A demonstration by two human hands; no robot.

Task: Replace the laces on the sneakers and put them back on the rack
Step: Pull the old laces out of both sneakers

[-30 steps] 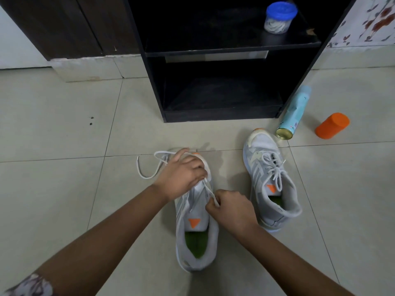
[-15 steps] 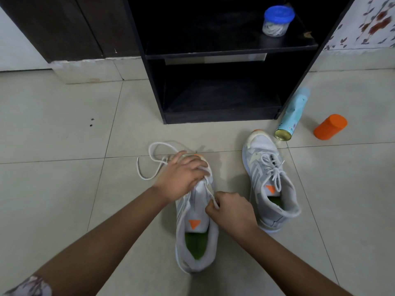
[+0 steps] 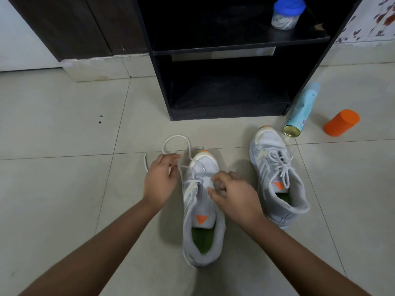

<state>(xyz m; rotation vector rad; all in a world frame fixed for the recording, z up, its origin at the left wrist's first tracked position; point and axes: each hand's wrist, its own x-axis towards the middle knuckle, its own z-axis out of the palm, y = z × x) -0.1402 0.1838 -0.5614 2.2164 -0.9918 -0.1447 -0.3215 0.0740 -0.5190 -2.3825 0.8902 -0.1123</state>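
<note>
My left hand [image 3: 159, 180] pinches the white lace [image 3: 175, 138] just left of the toe of the sneaker [image 3: 203, 221] that lies on the floor [image 3: 64, 189] between my forearms, toe pointing at the rack [image 3: 224, 107]. From my fingers [image 3: 174, 161] the lace loops up over the tiles and runs back to the lowest eyelets; the rest of the eyelets stand unlaced. My right hand [image 3: 234, 194] hangs over the tongue with its fingers loosely curled and apart, thumb and forefinger not meeting; whether they touch the shoe I cannot tell.

The second sneaker [image 3: 277, 178] lies on the floor to the right, fully laced and tied, toe near the rack's front right corner. Both rack shelves hold no shoes. A blue-lidded jar [image 3: 286, 13] stands at the right end of the upper shelf. A light-blue spray can [image 3: 301, 112] lies beside the rack's right edge, with an orange cap [image 3: 342, 122] near it on the tiles.
</note>
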